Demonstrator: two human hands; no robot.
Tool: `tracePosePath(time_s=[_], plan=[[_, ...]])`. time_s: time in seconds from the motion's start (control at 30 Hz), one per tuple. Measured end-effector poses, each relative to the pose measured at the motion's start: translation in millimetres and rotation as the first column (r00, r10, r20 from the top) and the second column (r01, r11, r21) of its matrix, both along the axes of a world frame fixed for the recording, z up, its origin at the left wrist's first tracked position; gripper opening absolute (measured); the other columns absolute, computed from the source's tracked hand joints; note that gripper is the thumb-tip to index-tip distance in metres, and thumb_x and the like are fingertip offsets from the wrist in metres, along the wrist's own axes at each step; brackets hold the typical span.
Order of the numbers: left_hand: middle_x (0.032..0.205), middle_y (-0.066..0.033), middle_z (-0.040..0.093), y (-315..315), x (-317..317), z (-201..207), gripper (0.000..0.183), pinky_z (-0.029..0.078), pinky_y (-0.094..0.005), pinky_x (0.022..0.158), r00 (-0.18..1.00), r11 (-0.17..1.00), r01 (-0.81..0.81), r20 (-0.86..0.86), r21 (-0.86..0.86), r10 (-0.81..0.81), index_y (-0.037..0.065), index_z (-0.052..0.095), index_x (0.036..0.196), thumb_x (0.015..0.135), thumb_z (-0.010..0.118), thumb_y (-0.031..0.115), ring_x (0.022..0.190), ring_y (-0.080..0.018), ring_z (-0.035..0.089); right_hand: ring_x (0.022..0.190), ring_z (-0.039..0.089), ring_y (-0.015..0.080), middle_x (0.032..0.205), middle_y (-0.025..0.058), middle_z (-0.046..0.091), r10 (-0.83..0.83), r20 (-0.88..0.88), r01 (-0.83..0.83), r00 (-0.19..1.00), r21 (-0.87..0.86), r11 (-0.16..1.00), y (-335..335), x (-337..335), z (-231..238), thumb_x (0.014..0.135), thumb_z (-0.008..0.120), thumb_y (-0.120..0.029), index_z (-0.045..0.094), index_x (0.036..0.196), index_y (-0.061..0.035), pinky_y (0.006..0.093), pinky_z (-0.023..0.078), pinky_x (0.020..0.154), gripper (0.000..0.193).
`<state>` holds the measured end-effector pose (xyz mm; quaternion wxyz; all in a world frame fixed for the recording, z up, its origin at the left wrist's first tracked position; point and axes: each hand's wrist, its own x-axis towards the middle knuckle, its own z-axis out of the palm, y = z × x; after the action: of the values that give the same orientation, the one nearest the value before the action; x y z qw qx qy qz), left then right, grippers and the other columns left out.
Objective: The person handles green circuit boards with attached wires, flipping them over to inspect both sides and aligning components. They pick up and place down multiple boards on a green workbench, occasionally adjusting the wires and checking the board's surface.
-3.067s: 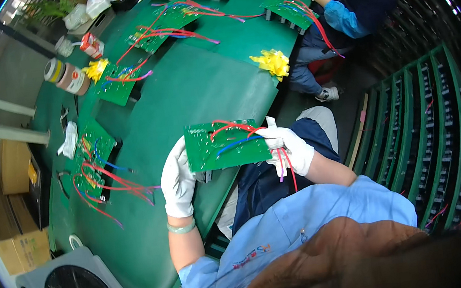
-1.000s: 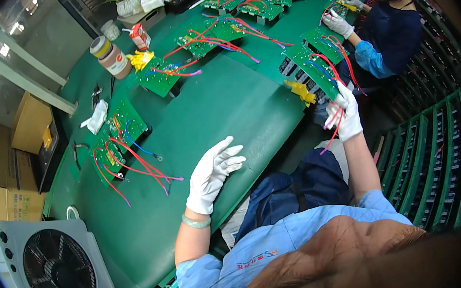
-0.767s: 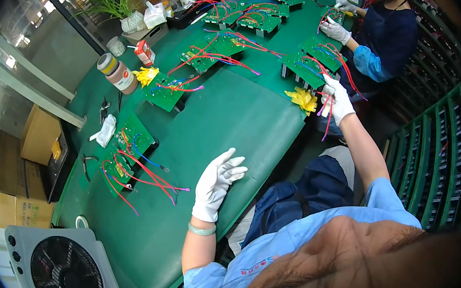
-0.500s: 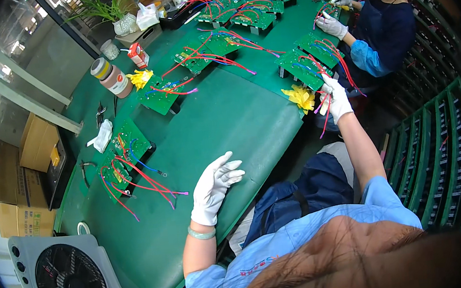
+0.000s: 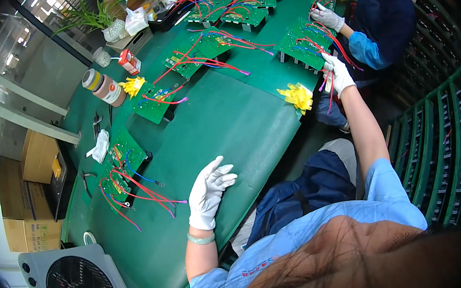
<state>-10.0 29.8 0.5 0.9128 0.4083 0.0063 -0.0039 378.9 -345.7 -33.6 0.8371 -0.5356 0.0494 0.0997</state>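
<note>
- I see my left hand in a white glove, fingers spread, resting flat on the green table, holding nothing.
- My right hand reaches far right, pinching red wires at the edge of a green circuit board, beside a yellow bundle.
</note>
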Motion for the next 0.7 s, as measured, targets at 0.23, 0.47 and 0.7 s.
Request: tracePosePath(time_s=[0.23,0.47,0.7], plan=[[0.127,-0.0239,0.056,-1.2,-2.2,0.9,0.070,0.046,-0.0428,0.097,1.000,1.000,-0.011,-0.010,0.013,0.012,-0.007,0.037,0.142,0.094,0.055,0.042,0.109,-0.0327,0.061,0.036,0.028,0.0047,0.048,-0.0113,0.036,0.054,-0.067,-0.057,0.996,-0.041,0.998,-1.6,-10.2,3.8,0.092,0.065,-0.029,0.056,0.085,-0.0206,0.0217,0.023,0.036,0.014],[0.124,-0.0217,0.059,4.6,6.9,2.3,0.070,0.048,-0.0400,0.094,0.996,0.986,-0.091,-0.002,0.136,0.092,-0.007,0.039,0.140,0.092,0.061,0.039,0.105,-0.0306,0.063,0.048,0.033,0.0025,0.060,-0.0097,0.040,-0.078,0.083,0.107,0.993,-0.448,0.888,-12.4,3.0,-5.0,0.086,0.071,-0.042,0.061,0.085,-0.0196,0.0213,0.024,0.046,0.024],[0.121,-0.0169,0.063,24.1,-27.4,33.0,0.044,0.048,-0.0373,0.096,0.801,0.582,-0.580,0.267,0.570,0.536,-0.003,0.049,0.134,0.093,0.059,0.008,0.105,-0.0256,0.063,0.113,0.057,0.0173,0.123,0.0104,0.061,-0.199,0.401,0.410,0.894,-0.554,0.725,-19.2,-65.6,8.3,0.092,0.068,-0.029,0.059,0.126,-0.0003,0.0300,0.041,0.100,0.045]])
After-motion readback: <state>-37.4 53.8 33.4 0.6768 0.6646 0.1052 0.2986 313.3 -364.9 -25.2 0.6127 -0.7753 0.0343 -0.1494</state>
